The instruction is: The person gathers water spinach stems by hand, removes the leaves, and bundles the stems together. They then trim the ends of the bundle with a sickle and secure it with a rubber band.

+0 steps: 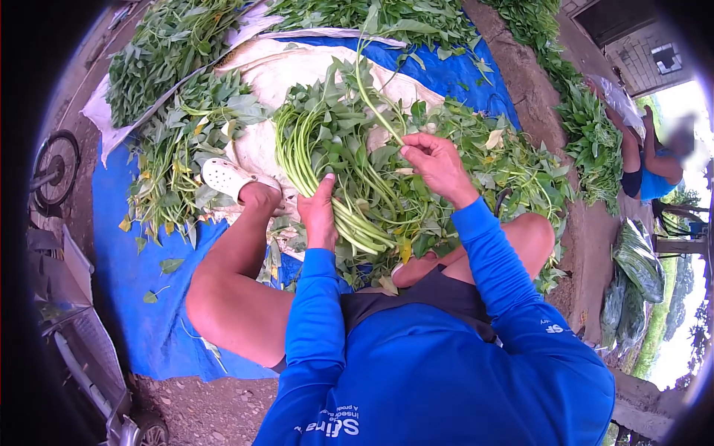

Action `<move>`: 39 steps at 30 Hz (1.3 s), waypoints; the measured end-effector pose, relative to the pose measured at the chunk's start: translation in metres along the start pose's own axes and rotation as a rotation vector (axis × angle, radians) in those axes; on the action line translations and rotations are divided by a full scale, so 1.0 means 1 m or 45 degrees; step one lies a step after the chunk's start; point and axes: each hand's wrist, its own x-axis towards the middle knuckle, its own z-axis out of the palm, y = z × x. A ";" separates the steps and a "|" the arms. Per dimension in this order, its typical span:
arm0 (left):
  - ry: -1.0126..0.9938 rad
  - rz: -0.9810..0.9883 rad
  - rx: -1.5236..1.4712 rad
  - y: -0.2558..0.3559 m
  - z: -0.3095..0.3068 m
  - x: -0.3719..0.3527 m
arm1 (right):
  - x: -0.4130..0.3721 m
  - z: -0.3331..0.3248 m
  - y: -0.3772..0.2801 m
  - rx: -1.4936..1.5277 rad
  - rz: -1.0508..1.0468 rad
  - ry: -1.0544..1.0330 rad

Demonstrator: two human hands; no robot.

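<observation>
Here, the left hand [320, 215] is closed tightly around a bundle [295, 157] of leafy green stems, held between the knees above the tarp [126, 253]. The right hand [437, 165] pinches one stem [374, 104] between thumb and fingertips, just beside the bundle.

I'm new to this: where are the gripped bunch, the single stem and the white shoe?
bunch [294, 160], head view, its stalks.
single stem [370, 95], head view, mid-stalk.
white shoe [223, 177], head view, its top.
</observation>
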 end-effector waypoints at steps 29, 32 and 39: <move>-0.432 -0.744 0.017 0.030 -0.015 -0.009 | 0.152 0.093 -0.002 0.231 -0.151 -0.029; -0.396 -0.649 0.031 0.035 -0.016 -0.004 | 0.094 0.044 -0.026 0.060 -0.292 -0.026; -0.390 -0.518 0.048 0.032 -0.008 0.000 | -0.059 0.053 -0.004 -0.192 -0.664 -0.577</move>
